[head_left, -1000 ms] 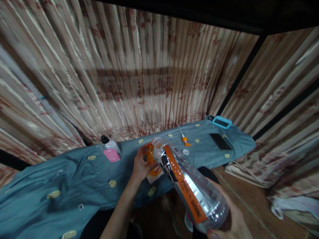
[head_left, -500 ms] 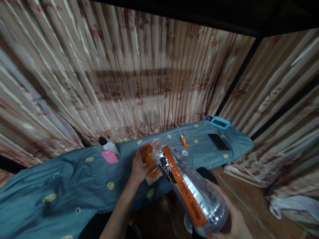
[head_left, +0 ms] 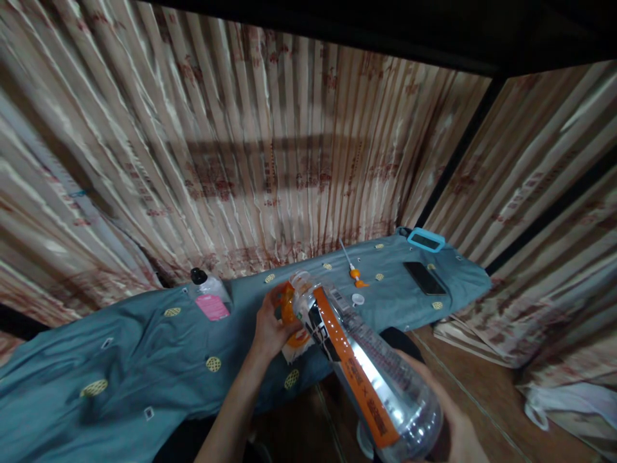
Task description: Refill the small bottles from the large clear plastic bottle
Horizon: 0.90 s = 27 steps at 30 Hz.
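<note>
Bare hands (head_left: 270, 328) and forearms (head_left: 236, 402), dark cloth-covered legs (head_left: 186, 440)

L hand (head_left: 270, 326) grips orange btl (head_left: 288, 307); R hand (head_left: 456, 418) holds tilted clear btl (head_left: 369, 373), neck beside it. Orange pump (head_left: 355, 275) & dark phone (head_left: 424, 278) lie far right.

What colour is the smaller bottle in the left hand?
The smaller bottle is orange, best seen in the head view.

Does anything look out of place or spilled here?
The orange pump head lies loose on the blue-green cloth, its tube bare, instead of fitted to a bottle. I see no spill around the tilted clear bottle.
</note>
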Motion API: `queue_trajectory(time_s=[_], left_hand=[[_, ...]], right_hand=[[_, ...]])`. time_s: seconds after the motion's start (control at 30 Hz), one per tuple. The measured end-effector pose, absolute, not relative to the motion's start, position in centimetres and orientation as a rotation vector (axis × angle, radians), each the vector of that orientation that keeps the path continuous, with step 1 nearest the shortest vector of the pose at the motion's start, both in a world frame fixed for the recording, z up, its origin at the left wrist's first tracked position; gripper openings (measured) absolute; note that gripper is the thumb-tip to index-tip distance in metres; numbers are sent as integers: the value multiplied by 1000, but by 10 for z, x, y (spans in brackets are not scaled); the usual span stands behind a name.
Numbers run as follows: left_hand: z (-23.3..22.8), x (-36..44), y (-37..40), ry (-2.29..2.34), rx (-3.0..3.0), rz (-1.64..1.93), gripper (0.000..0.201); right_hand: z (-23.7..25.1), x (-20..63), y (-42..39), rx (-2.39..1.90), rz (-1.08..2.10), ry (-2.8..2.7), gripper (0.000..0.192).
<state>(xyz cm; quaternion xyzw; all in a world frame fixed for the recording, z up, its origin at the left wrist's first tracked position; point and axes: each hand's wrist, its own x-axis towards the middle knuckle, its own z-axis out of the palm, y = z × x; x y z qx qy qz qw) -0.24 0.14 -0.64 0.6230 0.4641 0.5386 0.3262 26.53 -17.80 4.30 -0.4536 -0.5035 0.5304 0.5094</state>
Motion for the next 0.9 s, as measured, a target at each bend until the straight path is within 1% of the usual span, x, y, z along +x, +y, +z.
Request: queue_trajectory(time_s=[0.2, 0.4, 0.53, 0.77, 0.9], left_hand=[[-6, -1, 1, 1223, 1617, 1439, 72], [-5, -1, 1, 1222, 1598, 1422, 75], [-4, -1, 1, 1227, 1598, 1412, 73], [-5, -2, 1, 1216, 1610, 1393, 76], [-4, -2, 1, 1217, 1650, 1400, 72]], right_hand=[[40, 268, -182, -1080, 1287, -1229, 95], [44, 265, -182, -1127, 1262, -1244, 95], [45, 264, -184, -1113, 1291, -1219, 95], [45, 262, -184, -1108, 1323, -1197, 101], [49, 259, -182, -1091, 1316, -1193, 105]])
